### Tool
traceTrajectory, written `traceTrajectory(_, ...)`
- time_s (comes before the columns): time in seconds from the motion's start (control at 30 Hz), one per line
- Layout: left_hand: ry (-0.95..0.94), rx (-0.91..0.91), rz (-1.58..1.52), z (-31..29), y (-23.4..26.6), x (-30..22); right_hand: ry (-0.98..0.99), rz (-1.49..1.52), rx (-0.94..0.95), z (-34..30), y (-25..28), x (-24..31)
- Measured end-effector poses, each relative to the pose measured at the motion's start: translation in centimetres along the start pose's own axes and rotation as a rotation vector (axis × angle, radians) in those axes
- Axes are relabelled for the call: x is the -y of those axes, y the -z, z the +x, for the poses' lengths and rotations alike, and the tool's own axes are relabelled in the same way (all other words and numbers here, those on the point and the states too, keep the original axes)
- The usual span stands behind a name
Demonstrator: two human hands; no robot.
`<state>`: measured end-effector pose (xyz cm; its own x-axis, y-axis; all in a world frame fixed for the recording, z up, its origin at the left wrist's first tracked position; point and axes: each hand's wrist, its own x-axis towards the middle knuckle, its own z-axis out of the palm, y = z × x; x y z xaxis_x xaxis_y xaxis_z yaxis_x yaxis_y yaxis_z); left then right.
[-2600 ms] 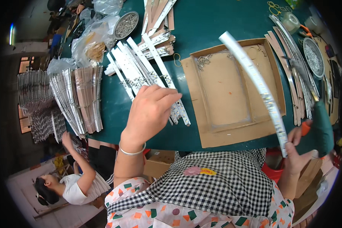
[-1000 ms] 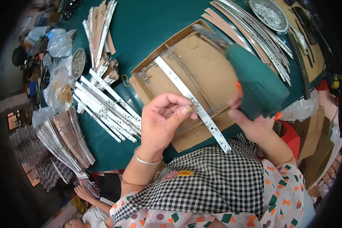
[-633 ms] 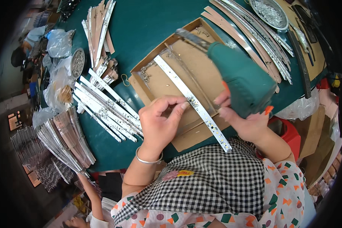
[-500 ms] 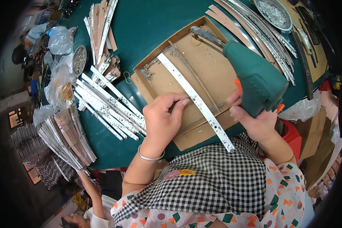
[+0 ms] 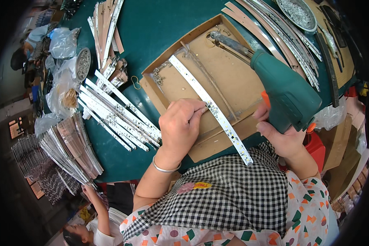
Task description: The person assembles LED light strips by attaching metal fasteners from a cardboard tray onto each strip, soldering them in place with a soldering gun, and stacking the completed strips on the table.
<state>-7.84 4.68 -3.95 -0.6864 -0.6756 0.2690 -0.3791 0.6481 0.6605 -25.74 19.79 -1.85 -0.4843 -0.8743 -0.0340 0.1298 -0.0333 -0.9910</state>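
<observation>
On the green table (image 5: 164, 28), left hand (image 5: 180, 127) fingers pinch a white strip (image 5: 209, 107); right hand (image 5: 281, 137) grips a green drill (image 5: 285, 92).

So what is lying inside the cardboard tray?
In the cardboard tray: a white strip pressed by the left hand, loose screws, the drill tip. Under the hand is hidden.
</observation>
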Motion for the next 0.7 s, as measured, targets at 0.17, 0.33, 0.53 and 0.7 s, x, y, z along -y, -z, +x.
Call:
traceTrajectory(0.17,-0.071,-0.026,0.016,-0.3,-0.2,0.3,-0.01,-0.027,0.005,-0.3,0.4,0.7)
traceTrajectory(0.33,-0.075,-0.048,0.003,-0.6,-0.5,0.9,-0.136,-0.166,0.213,-2.0,3.9,0.6)
traceTrajectory(0.53,-0.118,-0.077,-0.016,-0.8,-0.5,0.6,-0.18,-0.159,0.228,-4.2,7.1,0.4)
traceTrajectory(0.7,-0.128,-0.09,-0.018,-0.8,-0.6,1.0,-0.243,-0.199,0.251,-3.6,6.8,0.8)
